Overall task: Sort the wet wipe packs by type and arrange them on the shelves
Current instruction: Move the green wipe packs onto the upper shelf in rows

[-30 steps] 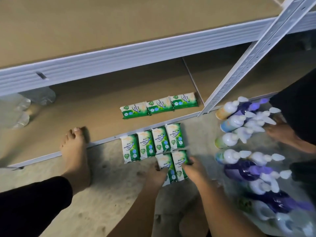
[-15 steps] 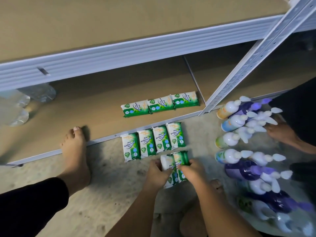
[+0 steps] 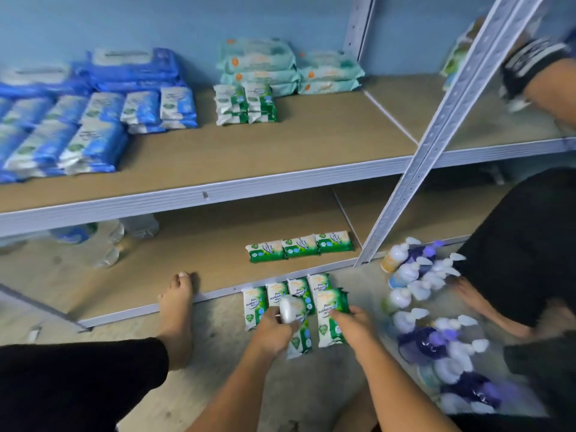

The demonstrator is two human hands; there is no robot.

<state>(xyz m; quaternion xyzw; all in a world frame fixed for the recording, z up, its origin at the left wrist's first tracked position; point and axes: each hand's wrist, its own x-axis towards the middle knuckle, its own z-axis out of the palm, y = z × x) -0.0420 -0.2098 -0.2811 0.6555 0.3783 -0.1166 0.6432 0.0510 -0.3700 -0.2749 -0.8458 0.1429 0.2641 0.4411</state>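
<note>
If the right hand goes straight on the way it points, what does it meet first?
Most likely the row of packs on the floor, right beyond the pack the right hand grips; the shelf edge lies behind them. Its height is unclear.

One wide-angle head camera looks forward and down from close above the floor (image 3: pixel 212 341), facing the shelves (image 3: pixel 311 145) just beyond.

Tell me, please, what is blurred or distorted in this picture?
Head view: motion blur smears the pack in the left hand and the pump bottles; the green pack in the right hand is legible; blue packs on the upper shelf are soft; the upright leans, likely wide-angle distortion.
</note>
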